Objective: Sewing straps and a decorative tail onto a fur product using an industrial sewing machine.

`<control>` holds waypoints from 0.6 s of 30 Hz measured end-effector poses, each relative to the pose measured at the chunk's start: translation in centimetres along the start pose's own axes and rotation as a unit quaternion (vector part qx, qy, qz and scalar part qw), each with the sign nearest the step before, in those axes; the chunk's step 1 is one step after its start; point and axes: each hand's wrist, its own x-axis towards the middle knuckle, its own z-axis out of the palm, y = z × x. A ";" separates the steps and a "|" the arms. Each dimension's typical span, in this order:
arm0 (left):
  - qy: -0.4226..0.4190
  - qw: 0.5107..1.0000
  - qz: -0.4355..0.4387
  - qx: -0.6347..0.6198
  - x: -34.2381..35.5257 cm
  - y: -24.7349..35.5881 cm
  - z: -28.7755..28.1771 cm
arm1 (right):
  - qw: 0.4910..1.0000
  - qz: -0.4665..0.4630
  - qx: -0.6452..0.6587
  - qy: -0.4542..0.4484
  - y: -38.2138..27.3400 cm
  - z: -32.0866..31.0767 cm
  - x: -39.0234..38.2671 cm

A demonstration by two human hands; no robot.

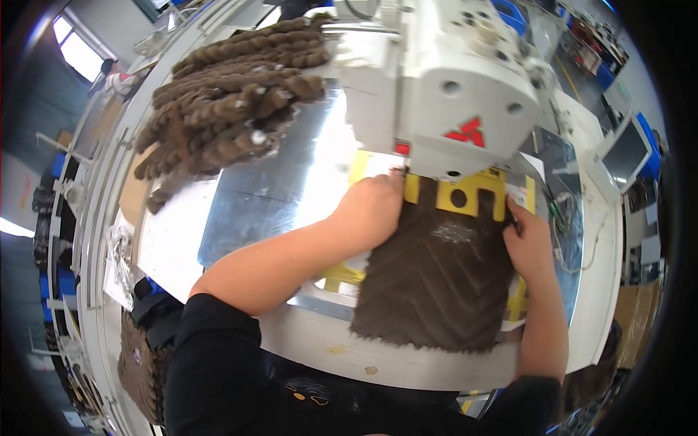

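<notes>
We hold the brown fabric piece point(436, 280) flat on the yellow template point(465, 195) under the sewing machine point(443, 80). Left hand point(371, 207) and right hand point(529, 243) press its edges, fingers curled. Positioning appears done; stitching seems still ahead.

I see a dark brown, chevron-ribbed fuzzy fabric piece point(436, 280) lying flat on a yellow plastic template point(465, 195), its top edge tucked under the machine head.

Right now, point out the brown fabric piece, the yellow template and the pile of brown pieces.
brown fabric piece point(436, 283), head view, its middle.
yellow template point(465, 196), head view, top bar beside the hole.
pile of brown pieces point(233, 94), head view, its middle.
</notes>
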 end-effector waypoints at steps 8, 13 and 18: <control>-0.020 0.999 -0.033 -0.022 0.0 0.5 -1.2 | 1.000 0.007 0.007 0.017 0.3 0.8 0.1; -0.013 0.997 -0.059 -0.051 -0.7 -0.3 -2.5 | 0.999 -0.006 0.001 0.033 0.2 1.2 0.0; 0.014 0.978 -0.124 0.164 -2.2 -6.2 -8.1 | 0.999 -0.001 -0.002 0.033 0.7 1.0 -0.2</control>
